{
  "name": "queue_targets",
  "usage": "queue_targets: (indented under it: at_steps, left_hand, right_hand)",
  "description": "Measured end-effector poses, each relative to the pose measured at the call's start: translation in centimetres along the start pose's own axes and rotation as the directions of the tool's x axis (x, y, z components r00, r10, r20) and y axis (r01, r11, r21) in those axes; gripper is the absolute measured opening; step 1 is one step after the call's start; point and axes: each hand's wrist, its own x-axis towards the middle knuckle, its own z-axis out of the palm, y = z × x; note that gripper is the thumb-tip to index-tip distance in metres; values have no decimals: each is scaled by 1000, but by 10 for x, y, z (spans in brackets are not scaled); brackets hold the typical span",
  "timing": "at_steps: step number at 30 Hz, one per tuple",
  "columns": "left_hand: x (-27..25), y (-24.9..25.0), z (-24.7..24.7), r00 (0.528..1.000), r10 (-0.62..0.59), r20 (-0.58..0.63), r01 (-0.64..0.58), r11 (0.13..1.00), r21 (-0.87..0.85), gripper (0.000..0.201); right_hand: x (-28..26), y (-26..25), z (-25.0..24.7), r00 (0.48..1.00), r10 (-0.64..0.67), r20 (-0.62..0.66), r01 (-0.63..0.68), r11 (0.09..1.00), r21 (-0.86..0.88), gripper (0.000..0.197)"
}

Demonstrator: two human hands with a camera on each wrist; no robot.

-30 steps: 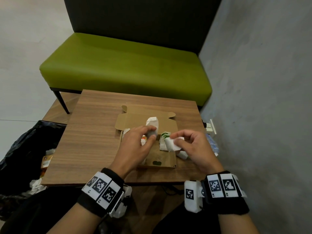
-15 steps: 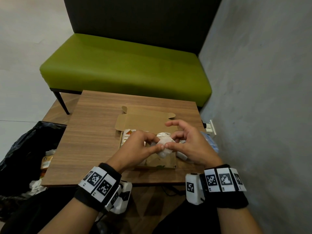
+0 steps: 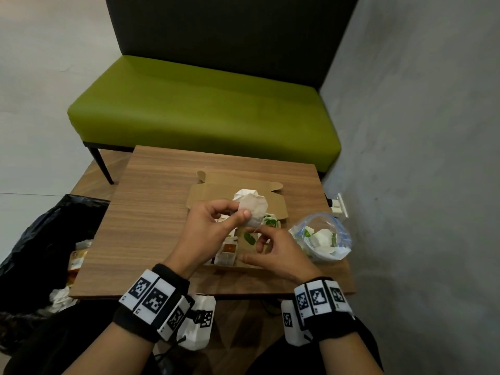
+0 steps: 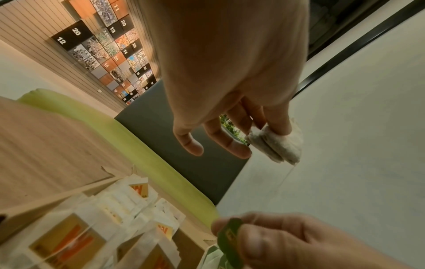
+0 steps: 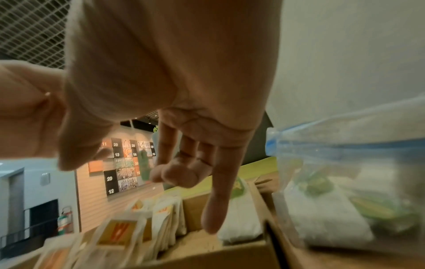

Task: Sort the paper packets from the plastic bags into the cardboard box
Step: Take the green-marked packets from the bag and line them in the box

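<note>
My left hand [image 3: 239,213] pinches a white paper tea bag [image 3: 253,209] between thumb and forefinger, raised above the open cardboard box [image 3: 216,194]. In the left wrist view the tea bag [image 4: 276,145] hangs from my fingertips with a thin string running down. My right hand [image 3: 257,240] pinches the green tag [image 3: 249,238] of that string, just below the bag; the green tag [image 4: 230,234] shows between thumb and finger. Several orange-labelled packets [image 5: 117,234] stand in the box. A clear plastic bag [image 3: 322,239] holding white and green packets lies right of the box.
The box sits on a small wooden table [image 3: 151,212] in front of a green bench [image 3: 203,117]. A black rubbish bag [image 3: 46,239] with wrappers lies on the floor to the left. A grey wall [image 3: 419,185] stands close on the right.
Both hands were together low over the box on a white packet. Now my left hand has lifted the tea bag up, and my right hand has drawn the green tag down and away.
</note>
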Motion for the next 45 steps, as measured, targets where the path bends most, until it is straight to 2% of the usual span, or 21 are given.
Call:
queue_targets:
  at_steps: [3, 5, 12, 15, 17, 19, 21, 24, 27, 30, 32, 34, 37, 38, 42, 45]
  left_hand:
    - [0, 2, -1, 1000, -4, -5, 4, 1000, -1, 10]
    - [1, 2, -1, 1000, -1, -26, 1, 1000, 11, 6]
    - [5, -4, 3, 967, -20, -255, 18, 1000, -10, 8]
    - [3, -9, 10, 951, -53, -305, 46, 998, -32, 13]
    - [1, -9, 13, 950, -80, -301, 61, 995, -73, 6]
    - [-2, -8, 15, 955, -128, -266, 92, 985, -144, 5]
    - [-4, -9, 17, 959, -175, -222, 131, 971, -199, 9]
    - [-7, -11, 19, 965, -198, -170, 163, 966, -203, 14]
    - [-10, -12, 20, 972, -200, -125, 174, 965, -197, 15]
    - [-12, -13, 19, 980, -175, -95, 159, 976, -151, 11]
    - [-12, -14, 18, 987, -129, -98, 123, 990, -69, 8]
    - [-11, -17, 17, 990, -110, -85, 111, 994, -2, 7]
    - [-11, -20, 18, 988, -150, -39, 149, 989, -12, 8]
    - [-10, -21, 18, 986, -167, -25, 166, 986, -29, 9]
    - [-13, -23, 20, 982, -187, -17, 184, 977, -108, 9]
    - [-13, -25, 21, 982, -187, -36, 181, 974, -136, 10]
  right_hand:
    - [6, -1, 9, 994, -51, -96, 42, 995, -93, 35]
    - [7, 1, 12, 989, -92, -116, 82, 993, -86, 17]
    - [-12, -6, 18, 993, -23, 118, 10, 994, 109, 9]
    - [-18, -13, 22, 972, 0, 237, -41, 985, 168, 14]
    - [-19, -17, 24, 958, 38, 285, -82, 986, 144, 12]
    - [-15, -16, 26, 970, 76, 232, -112, 983, 143, 10]
    - [-11, -13, 25, 990, 99, 101, -116, 977, 181, 10]
    - [-6, -12, 21, 990, 139, -24, -121, 920, 374, 30]
    - [-1, -12, 12, 976, 185, -115, -98, 844, 527, 34]
    - [5, -10, 5, 934, 190, -304, 11, 833, 553, 26]
    - [6, -11, 1, 907, 176, -384, 78, 825, 560, 25]
    - [6, -13, -2, 896, 146, -419, 138, 806, 575, 31]
    - [7, -17, -3, 893, 126, -431, 183, 775, 605, 47]
    - [8, -18, -3, 896, 136, -422, 174, 768, 617, 45]
    - [11, -23, -4, 914, 186, -361, 88, 776, 624, 9]
    - [10, -26, -4, 925, 226, -307, 37, 749, 662, 5]
